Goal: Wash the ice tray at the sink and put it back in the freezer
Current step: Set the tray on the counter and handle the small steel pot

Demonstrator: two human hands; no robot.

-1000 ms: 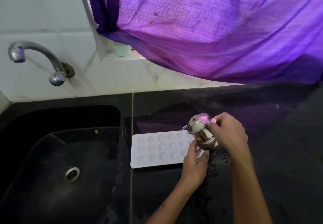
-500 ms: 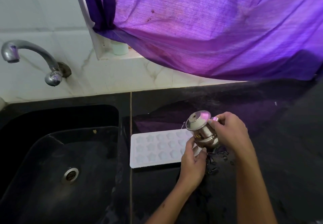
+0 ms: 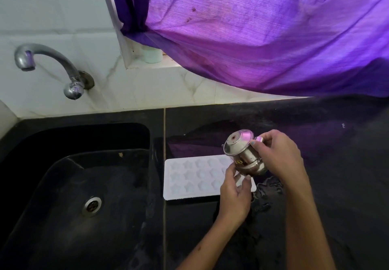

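Ice tray beside sink edge, flat on counter

A person's right hand and left hand hold a tilted steel pot above a white ice tray lying on the black surface beside the sink.

Purple curtain over marble wall

Purple curtain, steel pot
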